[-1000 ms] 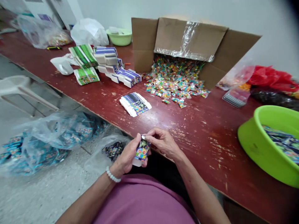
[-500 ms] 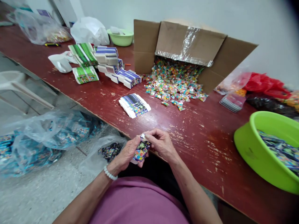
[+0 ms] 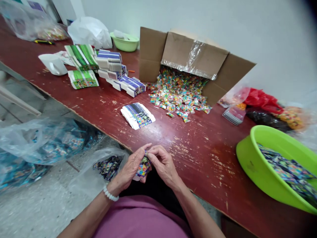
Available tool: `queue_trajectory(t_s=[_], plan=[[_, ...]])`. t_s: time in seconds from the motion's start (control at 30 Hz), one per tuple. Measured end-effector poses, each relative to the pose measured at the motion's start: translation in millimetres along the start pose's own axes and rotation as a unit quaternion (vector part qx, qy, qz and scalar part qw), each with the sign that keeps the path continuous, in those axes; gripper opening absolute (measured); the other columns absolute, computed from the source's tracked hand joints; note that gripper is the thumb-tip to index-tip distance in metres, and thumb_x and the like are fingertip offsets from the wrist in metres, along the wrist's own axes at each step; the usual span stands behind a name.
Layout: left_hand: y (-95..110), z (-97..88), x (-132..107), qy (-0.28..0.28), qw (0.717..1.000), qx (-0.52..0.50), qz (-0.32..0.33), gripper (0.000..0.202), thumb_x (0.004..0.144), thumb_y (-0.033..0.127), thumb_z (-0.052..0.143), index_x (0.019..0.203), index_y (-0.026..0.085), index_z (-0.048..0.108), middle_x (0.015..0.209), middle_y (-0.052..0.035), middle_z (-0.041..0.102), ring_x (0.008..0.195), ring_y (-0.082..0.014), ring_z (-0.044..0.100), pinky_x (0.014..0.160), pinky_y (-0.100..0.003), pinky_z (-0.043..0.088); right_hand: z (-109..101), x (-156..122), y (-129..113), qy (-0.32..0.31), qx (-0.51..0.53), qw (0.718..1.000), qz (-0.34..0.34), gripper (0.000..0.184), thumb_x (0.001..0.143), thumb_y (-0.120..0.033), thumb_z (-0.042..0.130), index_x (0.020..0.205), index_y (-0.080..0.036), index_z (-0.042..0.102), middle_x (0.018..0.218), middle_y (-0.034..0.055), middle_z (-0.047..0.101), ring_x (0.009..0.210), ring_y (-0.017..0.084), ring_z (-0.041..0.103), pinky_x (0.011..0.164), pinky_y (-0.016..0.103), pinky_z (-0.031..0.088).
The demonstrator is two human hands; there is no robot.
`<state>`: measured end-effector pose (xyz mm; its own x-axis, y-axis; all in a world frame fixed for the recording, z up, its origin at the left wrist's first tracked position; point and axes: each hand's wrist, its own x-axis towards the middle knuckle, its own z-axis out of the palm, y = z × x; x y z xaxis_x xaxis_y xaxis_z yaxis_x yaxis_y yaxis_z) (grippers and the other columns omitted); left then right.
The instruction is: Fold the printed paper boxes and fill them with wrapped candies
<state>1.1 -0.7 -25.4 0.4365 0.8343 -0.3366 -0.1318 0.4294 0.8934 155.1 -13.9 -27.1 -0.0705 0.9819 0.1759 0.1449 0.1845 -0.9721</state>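
My left hand (image 3: 127,168), with a white bead bracelet (image 3: 110,193) on its wrist, and my right hand (image 3: 162,162) both pinch a small printed carton (image 3: 143,168) close above the table's front edge. The carton is blue and multicoloured with white card edges, and my fingers hide its top. A flat printed carton blank (image 3: 137,115) lies on the red wooden table (image 3: 198,138), beyond my hands and out of their reach of contact.
Beyond lie a spilled heap of wrapped sweets (image 3: 178,96) before an open cardboard box (image 3: 190,56), stacks of printed cartons (image 3: 111,67), and a lime-green basin (image 3: 269,165) of packets at right. Plastic bags of packets (image 3: 42,142) sit on the floor at left.
My hands have closed in on the carton, and my right fingers now cover its white top end. The whole view has shifted slightly as my head turned.
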Motion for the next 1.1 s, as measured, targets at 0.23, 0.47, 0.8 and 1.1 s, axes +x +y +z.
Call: queue_trajectory(t_s=[0.23,0.47,0.8,1.1], plan=[[8.5,-5.2,13.0,0.013,0.999,-0.035,-0.020,0.043,0.084,0.043,0.070,0.121,0.025,0.057,0.094,-0.0028,0.065,0.072,-0.0114,0.061,0.062,-0.021,0.050,-109.6,101.6,31.8,0.218,-0.257,0.931,0.138,0.030,0.089,-0.039,0.055,0.104,-0.019,0.070,0.107,0.0088,0.069,0.104,0.023,0.061,0.092,0.035,0.047],[14.1,-28.7,20.4,0.086,0.996,-0.017,0.028,0.036,0.069,0.030,0.083,0.097,0.019,0.062,0.086,0.0000,0.062,0.076,-0.0144,0.059,0.071,-0.028,0.055,-170.9,158.7,77.8,0.326,-0.284,0.866,0.250,0.026,0.066,-0.033,0.076,0.086,-0.016,0.073,0.112,0.0185,0.063,0.115,0.039,0.056,0.097,0.050,0.040],[28.3,-41.4,27.2,0.156,0.986,-0.008,0.061,0.050,0.063,0.031,0.087,0.105,0.016,0.066,0.086,-0.0025,0.070,0.071,-0.0163,0.066,0.055,-0.023,0.054,-125.6,72.0,44.9,0.202,-0.013,0.957,0.209,0.053,0.063,-0.053,0.077,0.100,-0.018,0.069,0.087,0.0060,0.073,0.068,0.017,0.065,0.055,0.025,0.047],[29.4,-18.4,15.3,0.124,0.985,-0.103,0.053,0.044,0.060,0.019,0.087,0.091,0.017,0.057,0.079,0.0012,0.069,0.064,-0.0151,0.067,0.052,-0.028,0.061,-62.7,6.0,-4.2,0.100,0.207,0.944,0.237,0.035,0.063,-0.035,0.088,0.085,-0.019,0.066,0.072,-0.0025,0.066,0.055,0.009,0.056,0.051,0.020,0.046]])
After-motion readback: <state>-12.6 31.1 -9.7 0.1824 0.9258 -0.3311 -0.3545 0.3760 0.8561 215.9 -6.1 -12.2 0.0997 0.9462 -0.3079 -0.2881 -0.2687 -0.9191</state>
